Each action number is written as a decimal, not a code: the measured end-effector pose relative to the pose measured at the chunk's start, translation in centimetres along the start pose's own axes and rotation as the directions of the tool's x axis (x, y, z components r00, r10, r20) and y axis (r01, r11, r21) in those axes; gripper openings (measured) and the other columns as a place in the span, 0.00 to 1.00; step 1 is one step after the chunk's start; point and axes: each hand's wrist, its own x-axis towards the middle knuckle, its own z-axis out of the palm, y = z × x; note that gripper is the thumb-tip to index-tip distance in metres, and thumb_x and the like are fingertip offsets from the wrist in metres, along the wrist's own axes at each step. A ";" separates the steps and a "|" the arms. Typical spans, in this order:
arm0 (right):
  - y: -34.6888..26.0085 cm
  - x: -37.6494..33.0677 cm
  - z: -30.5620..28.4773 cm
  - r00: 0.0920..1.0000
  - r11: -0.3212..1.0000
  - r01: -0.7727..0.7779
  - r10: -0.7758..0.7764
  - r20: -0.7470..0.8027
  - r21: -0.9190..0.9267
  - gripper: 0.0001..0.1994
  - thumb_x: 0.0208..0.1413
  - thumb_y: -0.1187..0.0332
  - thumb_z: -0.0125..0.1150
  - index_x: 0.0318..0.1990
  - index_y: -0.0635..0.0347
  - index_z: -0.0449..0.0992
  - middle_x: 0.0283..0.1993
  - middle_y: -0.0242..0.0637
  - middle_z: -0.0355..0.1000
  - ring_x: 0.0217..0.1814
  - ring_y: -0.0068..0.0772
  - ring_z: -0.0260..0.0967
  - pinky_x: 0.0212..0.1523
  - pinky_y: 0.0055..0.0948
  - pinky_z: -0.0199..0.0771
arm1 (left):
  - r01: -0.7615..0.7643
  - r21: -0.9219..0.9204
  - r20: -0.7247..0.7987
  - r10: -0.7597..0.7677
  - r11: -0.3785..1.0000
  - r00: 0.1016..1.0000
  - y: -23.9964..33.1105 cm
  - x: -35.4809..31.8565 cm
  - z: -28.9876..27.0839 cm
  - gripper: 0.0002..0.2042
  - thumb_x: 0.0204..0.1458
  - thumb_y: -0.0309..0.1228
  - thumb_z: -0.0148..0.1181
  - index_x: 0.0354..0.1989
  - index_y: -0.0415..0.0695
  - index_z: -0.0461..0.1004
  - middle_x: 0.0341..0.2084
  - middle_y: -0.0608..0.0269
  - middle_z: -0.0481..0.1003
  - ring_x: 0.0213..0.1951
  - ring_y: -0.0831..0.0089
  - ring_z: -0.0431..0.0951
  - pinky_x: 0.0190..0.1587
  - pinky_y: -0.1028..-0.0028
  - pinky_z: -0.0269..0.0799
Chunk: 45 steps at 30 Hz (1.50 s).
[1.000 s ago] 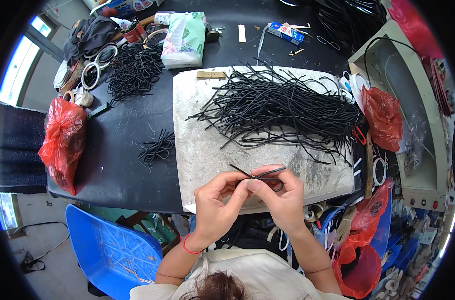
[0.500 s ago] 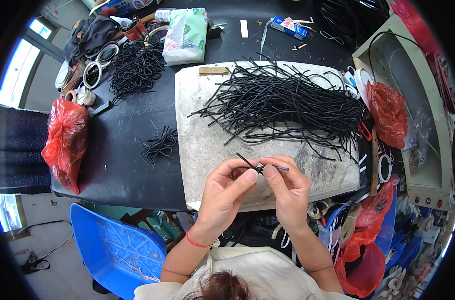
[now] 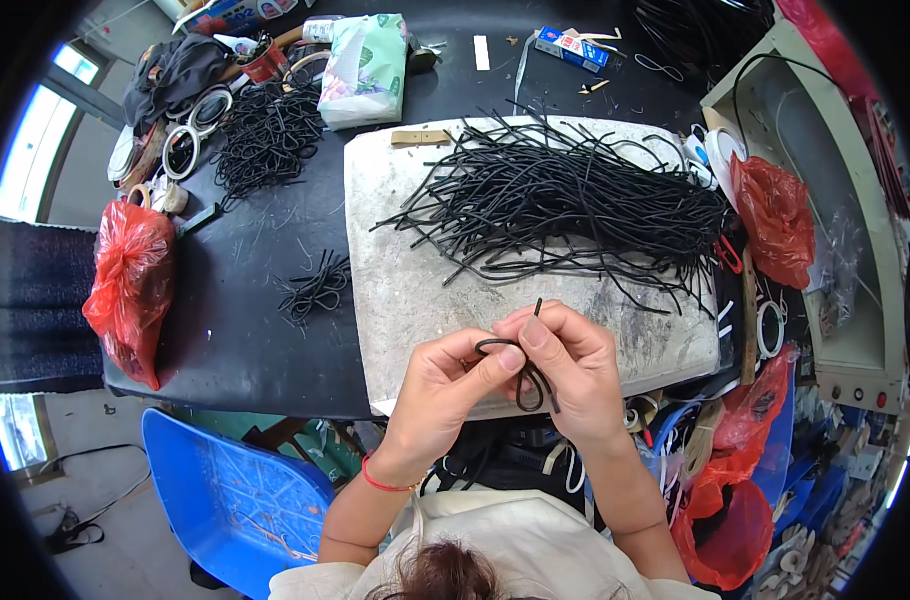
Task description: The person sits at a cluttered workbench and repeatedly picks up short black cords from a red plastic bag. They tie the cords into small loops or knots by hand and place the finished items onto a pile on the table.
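Note:
A thin black cord (image 3: 532,392) is looped between my two hands, over the near edge of a worn white board (image 3: 390,320). My left hand (image 3: 450,380) pinches one loop between thumb and fingers. Thumb and fingers of my right hand (image 3: 567,365) grip the cord beside it; one end sticks up above the thumb, while a loop and another end hang below. Whether a knot lies under the fingertips is hidden. Beyond my hands, a large heap of straight black cords (image 3: 575,205) spreads across the board. Left of the board lies a small pile of looped black cords (image 3: 315,287).
A bigger tangle of looped cords (image 3: 265,140) sits at the far left, near a tissue pack (image 3: 365,75). Red plastic bags (image 3: 130,290) flank the black table. Below its near edge stands a blue bin (image 3: 225,490). A grey metal frame (image 3: 865,340) rises at the right.
The cord between my hands now forms a loop hanging below my fingers, with one end upright. My right hand has turned and its fingers have shifted on the cord.

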 end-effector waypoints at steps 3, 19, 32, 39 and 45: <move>0.2 -0.3 -0.5 0.998 0.997 -0.063 0.062 0.023 0.051 0.08 0.58 0.70 0.51 0.34 0.67 0.73 0.28 0.33 0.70 0.23 0.16 0.64 0.22 0.16 0.65 | 0.032 0.029 0.015 -0.033 0.999 0.999 -0.3 -0.2 -0.3 0.07 0.52 0.27 0.56 0.34 0.36 0.73 0.25 0.64 0.74 0.28 0.80 0.72 0.34 0.80 0.69; 0.6 -0.5 -1.1 0.987 0.956 0.114 -0.140 -0.079 -0.272 0.05 0.54 0.74 0.56 0.35 0.66 0.73 0.35 0.33 0.69 0.34 0.17 0.64 0.36 0.17 0.63 | -0.079 0.190 -0.129 0.104 0.979 0.986 -0.3 -0.3 0.2 0.09 0.53 0.28 0.56 0.35 0.33 0.71 0.27 0.59 0.74 0.29 0.78 0.76 0.33 0.81 0.74; -0.1 -0.2 -1.5 0.971 0.870 0.134 -0.212 -0.115 -0.474 0.10 0.54 0.73 0.53 0.23 0.67 0.72 0.24 0.32 0.65 0.26 0.17 0.60 0.27 0.18 0.60 | -0.127 0.654 0.045 0.129 0.745 0.991 -0.1 -0.2 0.2 0.06 0.50 0.25 0.57 0.31 0.35 0.74 0.20 0.62 0.73 0.23 0.82 0.71 0.24 0.79 0.65; -1.1 0.1 -1.7 0.996 0.954 -0.077 0.058 -0.075 -0.288 0.08 0.56 0.69 0.54 0.29 0.64 0.74 0.28 0.30 0.69 0.27 0.15 0.62 0.28 0.17 0.62 | -0.057 0.551 -0.033 0.091 0.832 0.995 -0.2 -1.3 -0.6 0.06 0.51 0.26 0.56 0.33 0.36 0.74 0.20 0.65 0.72 0.23 0.84 0.70 0.24 0.81 0.64; -0.8 -0.6 -2.5 0.982 0.945 -0.186 0.191 -0.008 -0.271 0.11 0.56 0.68 0.54 0.42 0.65 0.71 0.31 0.29 0.70 0.30 0.15 0.65 0.32 0.16 0.66 | -0.038 0.533 -0.030 0.064 0.845 0.998 0.3 -0.9 -2.2 0.10 0.52 0.29 0.56 0.37 0.35 0.73 0.24 0.67 0.72 0.27 0.84 0.70 0.30 0.84 0.67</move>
